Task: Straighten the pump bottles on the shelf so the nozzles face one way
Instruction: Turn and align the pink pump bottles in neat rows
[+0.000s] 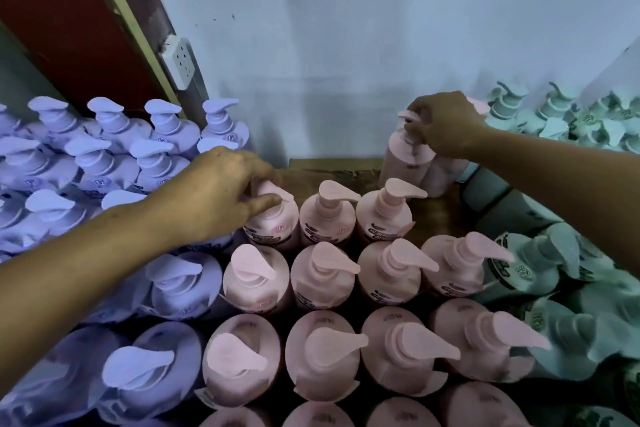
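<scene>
Left hand [214,194]: pinching near pump [275,191].
Right hand [446,125]: gripping back pump [406,115].
Next: we are likely twisting both nozzles rightward.

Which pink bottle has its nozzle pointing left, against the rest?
The back pink bottle near the wall, its pump held by the right hand: its nozzle sticks out left, whereas the pink rows in front point right.
</scene>
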### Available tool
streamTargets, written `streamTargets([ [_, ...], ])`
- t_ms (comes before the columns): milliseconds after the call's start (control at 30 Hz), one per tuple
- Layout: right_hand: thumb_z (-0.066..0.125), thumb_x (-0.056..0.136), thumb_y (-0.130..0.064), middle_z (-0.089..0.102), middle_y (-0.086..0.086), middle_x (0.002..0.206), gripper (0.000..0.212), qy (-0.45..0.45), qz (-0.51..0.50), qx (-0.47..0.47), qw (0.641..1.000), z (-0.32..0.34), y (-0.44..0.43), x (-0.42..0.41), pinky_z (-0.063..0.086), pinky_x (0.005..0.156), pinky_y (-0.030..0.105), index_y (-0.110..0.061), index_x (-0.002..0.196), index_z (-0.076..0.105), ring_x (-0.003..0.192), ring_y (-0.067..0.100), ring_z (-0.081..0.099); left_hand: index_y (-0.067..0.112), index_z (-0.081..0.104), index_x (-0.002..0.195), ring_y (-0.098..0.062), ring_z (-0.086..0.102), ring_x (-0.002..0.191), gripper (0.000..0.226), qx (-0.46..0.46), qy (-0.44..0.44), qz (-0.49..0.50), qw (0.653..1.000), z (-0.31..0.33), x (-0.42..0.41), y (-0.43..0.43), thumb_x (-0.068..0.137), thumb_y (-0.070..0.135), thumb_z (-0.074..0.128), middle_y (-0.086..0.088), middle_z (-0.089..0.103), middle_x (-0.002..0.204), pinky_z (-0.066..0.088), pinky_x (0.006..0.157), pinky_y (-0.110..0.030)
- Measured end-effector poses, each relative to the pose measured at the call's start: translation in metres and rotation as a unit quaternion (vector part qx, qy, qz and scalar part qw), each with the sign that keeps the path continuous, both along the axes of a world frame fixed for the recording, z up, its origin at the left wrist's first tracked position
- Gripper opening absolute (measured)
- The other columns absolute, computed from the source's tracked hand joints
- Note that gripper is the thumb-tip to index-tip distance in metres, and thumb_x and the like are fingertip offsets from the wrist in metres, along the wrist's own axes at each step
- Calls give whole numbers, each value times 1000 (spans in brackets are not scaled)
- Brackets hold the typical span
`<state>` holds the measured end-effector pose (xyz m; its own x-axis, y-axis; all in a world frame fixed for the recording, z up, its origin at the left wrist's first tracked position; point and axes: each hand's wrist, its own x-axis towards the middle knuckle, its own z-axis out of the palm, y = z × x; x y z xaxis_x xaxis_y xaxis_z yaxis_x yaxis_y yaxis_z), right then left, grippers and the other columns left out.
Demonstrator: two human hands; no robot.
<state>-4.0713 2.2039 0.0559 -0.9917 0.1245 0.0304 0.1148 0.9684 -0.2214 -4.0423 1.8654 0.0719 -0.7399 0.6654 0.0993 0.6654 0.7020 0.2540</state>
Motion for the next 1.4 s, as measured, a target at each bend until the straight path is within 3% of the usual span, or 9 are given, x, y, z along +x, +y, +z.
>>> streamTargets([
  [200,53,64,14,69,3,97,34,-31,227,51,972,15,-18,-10,47,71,35,-17,69,66,86,27,61,28,72,95,-6,64,72,18,67,-69,46,994,-5,-6,0,87,40,62,9,71,79,51,70,-29],
  [467,52,54,12,67,0,79,32,-11,382,59,922,18,-51,-29,39,56,29,-18,54,42,65,26,52,21,65,114,-10,65,81,30,155,-137,101,973,-13,-38,31,85,24,68,4,70,93,49,76,-18],
  [667,65,72,6,71,-1,97,29,0,316,1,949,11,-50,-26,47,72,27,-21,62,59,81,18,63,27,41,142,-11,51,123,71,132,-246,29,960,-26,-76,94,79,7,67,4,53,137,42,94,-20],
  [800,63,85,-8,70,2,95,10,118,145,-75,979,8,-1,-16,50,82,35,-17,87,66,90,22,64,33,43,140,-2,51,114,67,97,-228,-26,968,-32,-88,111,83,2,60,9,53,136,31,82,1],
  [867,61,87,-16,66,6,106,15,180,25,-12,983,5,31,-9,42,86,36,-18,103,63,104,31,55,33,52,134,-2,55,106,59,79,-198,-50,976,-32,-91,113,85,0,58,10,60,128,31,75,5],
  [967,60,88,-34,55,17,126,47,45,-91,64,993,0,67,0,41,93,44,-15,129,50,116,40,47,24,59,128,-14,61,98,46,36,-107,-95,989,-28,-91,118,87,4,57,3,69,114,34,76,-10],
  [1033,63,86,-37,60,20,118,45,-35,-99,64,992,-2,76,2,47,90,43,-12,123,55,108,39,55,20,61,123,-20,62,91,37,23,-82,-113,990,-25,-90,120,88,9,59,-2,70,105,39,78,-21],
  [1200,75,79,-18,66,5,102,25,-23,-86,-134,987,4,79,3,47,65,28,-25,102,68,89,23,59,14,60,110,-24,58,87,27,26,-65,-91,993,-31,-85,125,90,32,63,-4,66,96,43,77,-35],
  [1400,55,81,-2,61,-4,104,28,-79,16,-59,995,13,57,-6,44,80,29,-25,79,71,96,18,55,12,59,99,-24,49,71,21,56,-5,-21,998,-33,-90,95,91,31,61,3,51,74,32,64,-28],
])
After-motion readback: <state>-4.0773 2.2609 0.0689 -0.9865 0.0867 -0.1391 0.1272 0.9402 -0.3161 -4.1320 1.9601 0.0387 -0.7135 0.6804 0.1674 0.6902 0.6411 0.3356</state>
